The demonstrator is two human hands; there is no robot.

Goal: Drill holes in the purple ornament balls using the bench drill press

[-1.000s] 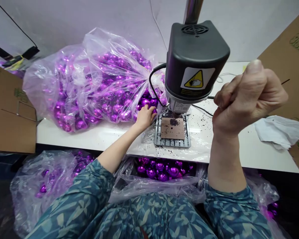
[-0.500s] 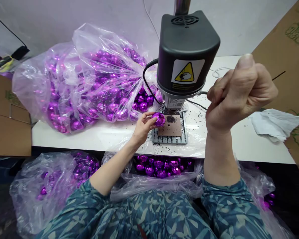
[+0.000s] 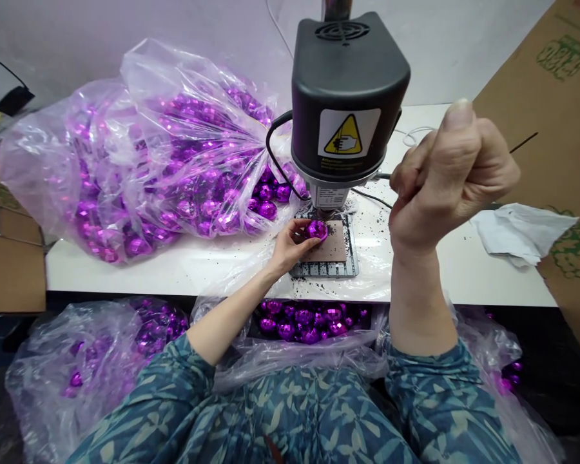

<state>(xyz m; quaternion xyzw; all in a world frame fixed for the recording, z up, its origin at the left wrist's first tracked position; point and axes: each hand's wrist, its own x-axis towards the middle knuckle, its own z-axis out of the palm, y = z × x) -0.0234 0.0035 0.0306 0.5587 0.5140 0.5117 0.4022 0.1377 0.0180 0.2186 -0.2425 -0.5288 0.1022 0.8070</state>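
Note:
My left hand (image 3: 292, 246) pinches a shiny purple faceted bauble (image 3: 316, 230) between thumb and fingers. The bauble is over the brown board (image 3: 336, 245), just below the chuck of a black drill press (image 3: 350, 77). Under the board is a slotted metal base (image 3: 350, 264) strewn with dark shavings. Raised at the press's right side, my right hand (image 3: 457, 174) is closed in a fist, thumb uppermost. Whatever it grips is hidden inside the fingers. A thin black rod (image 3: 524, 142) shows behind it to the right.
A large clear bag (image 3: 140, 161) of purple baubles lies on the white table (image 3: 174, 270), left of the press. More baubles (image 3: 309, 322) fill an opening below the table edge. Cardboard boxes stand left and right; a white cloth (image 3: 517, 232) lies at right.
My left hand has carried the bauble rightward, from beside the board to beneath the chuck. My right fist keeps its pose. The whole view has shifted slightly.

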